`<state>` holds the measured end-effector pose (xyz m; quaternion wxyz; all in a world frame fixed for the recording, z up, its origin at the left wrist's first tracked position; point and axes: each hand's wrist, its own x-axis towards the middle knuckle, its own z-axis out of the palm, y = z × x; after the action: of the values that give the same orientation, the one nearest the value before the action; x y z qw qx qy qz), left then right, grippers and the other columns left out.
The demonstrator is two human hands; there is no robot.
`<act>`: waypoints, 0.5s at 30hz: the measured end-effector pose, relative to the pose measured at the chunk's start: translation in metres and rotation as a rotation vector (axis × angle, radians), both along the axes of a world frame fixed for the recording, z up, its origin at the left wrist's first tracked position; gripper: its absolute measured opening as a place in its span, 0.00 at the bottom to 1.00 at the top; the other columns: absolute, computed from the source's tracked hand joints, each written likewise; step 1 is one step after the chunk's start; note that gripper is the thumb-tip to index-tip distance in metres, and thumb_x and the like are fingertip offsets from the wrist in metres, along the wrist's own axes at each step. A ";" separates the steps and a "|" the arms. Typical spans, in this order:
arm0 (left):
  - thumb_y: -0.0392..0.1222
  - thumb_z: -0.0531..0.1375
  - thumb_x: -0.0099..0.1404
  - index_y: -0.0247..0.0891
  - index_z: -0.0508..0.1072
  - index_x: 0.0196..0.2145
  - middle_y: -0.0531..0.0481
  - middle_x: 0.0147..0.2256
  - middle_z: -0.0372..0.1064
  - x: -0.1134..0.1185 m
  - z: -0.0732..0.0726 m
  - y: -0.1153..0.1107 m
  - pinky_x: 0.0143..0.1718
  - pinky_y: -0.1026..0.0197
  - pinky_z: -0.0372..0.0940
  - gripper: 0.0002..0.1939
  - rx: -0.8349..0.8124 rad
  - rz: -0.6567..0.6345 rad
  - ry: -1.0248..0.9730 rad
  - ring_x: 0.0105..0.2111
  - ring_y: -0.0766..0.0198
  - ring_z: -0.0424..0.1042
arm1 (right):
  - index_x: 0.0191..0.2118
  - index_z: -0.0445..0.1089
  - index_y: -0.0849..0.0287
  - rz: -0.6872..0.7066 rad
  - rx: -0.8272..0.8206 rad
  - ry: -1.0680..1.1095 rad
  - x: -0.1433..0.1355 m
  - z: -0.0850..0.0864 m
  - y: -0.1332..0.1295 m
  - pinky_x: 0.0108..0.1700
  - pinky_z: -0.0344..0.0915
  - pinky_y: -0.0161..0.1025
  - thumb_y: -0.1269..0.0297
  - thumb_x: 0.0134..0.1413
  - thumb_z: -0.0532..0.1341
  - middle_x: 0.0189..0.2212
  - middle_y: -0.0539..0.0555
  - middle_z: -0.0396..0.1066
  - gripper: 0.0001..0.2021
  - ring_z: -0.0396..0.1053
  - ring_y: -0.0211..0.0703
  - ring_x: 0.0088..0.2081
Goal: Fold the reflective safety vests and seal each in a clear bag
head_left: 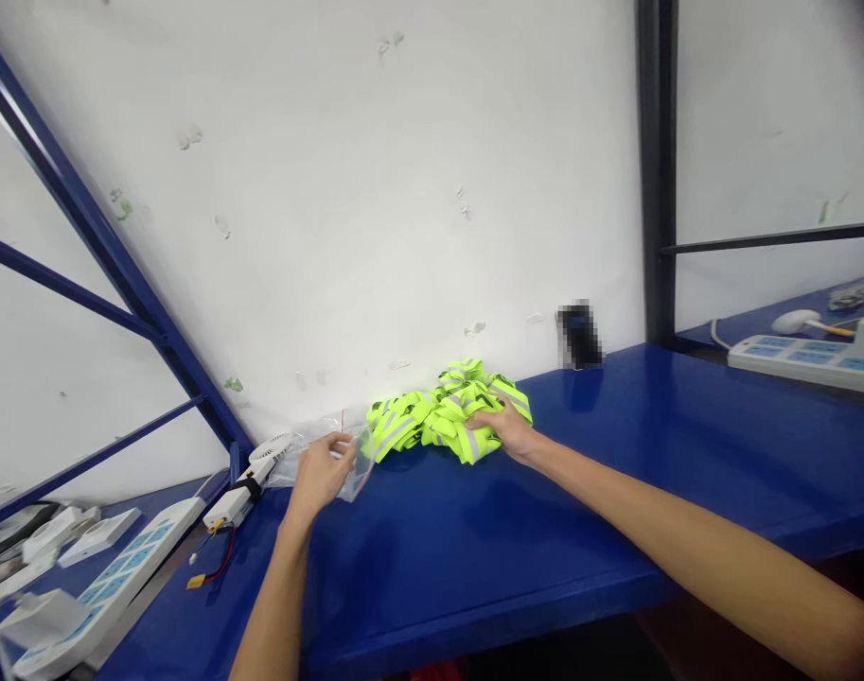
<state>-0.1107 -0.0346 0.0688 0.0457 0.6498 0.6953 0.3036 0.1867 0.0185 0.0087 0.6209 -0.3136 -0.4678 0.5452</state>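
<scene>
A heap of neon yellow-green reflective straps point(403, 423) with grey stripes lies on the blue table near the wall. My right hand point(506, 430) is closed around the right part of that heap, its fingers partly sunk among the folds. To the left, a clear plastic bag point(359, 473) lies against the straps. My left hand point(325, 465) is at the bag, with curled fingers pinching its film; the exact fingertip contact is hard to see.
A small white fan point(270, 449) and a white battery pack point(229, 506) with wires lie left of the bag. White power strips point(130, 567) are at far left, another power strip point(804, 357) at far right. A blurred dark object point(579, 336) leans on the wall.
</scene>
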 end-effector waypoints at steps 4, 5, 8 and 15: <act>0.41 0.55 0.56 0.38 0.66 0.45 0.56 0.24 0.68 0.054 -0.007 0.006 0.25 0.65 0.62 0.18 0.140 -0.235 -0.238 0.20 0.64 0.71 | 0.36 0.72 0.58 0.043 -0.033 0.031 -0.003 0.009 -0.010 0.38 0.68 0.44 0.70 0.28 0.68 0.30 0.51 0.76 0.20 0.73 0.51 0.34; 0.40 0.56 0.56 0.39 0.66 0.44 0.56 0.24 0.67 0.067 -0.013 0.010 0.25 0.65 0.61 0.17 0.189 -0.273 -0.241 0.20 0.66 0.69 | 0.35 0.72 0.58 0.067 -0.039 0.044 -0.004 0.013 -0.013 0.37 0.68 0.44 0.69 0.28 0.67 0.29 0.52 0.76 0.18 0.73 0.50 0.33; 0.37 0.55 0.57 0.40 0.65 0.42 0.57 0.23 0.66 0.102 -0.035 0.023 0.24 0.66 0.57 0.13 0.281 -0.340 -0.212 0.19 0.68 0.66 | 0.30 0.72 0.60 0.173 -0.066 0.100 -0.005 0.022 -0.021 0.34 0.67 0.42 0.66 0.31 0.65 0.29 0.53 0.77 0.12 0.73 0.50 0.32; 0.36 0.51 0.63 0.41 0.59 0.36 0.59 0.23 0.59 0.141 -0.063 0.032 0.21 0.68 0.55 0.03 0.367 -0.385 -0.492 0.17 0.71 0.60 | 0.29 0.71 0.60 0.180 -0.132 0.239 -0.006 0.022 -0.017 0.32 0.67 0.39 0.68 0.31 0.64 0.30 0.54 0.77 0.11 0.74 0.50 0.34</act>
<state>0.0305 -0.0026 0.0062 0.1507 0.6738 0.4624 0.5563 0.1809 0.0019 0.0305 0.5988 -0.2434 -0.3802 0.6615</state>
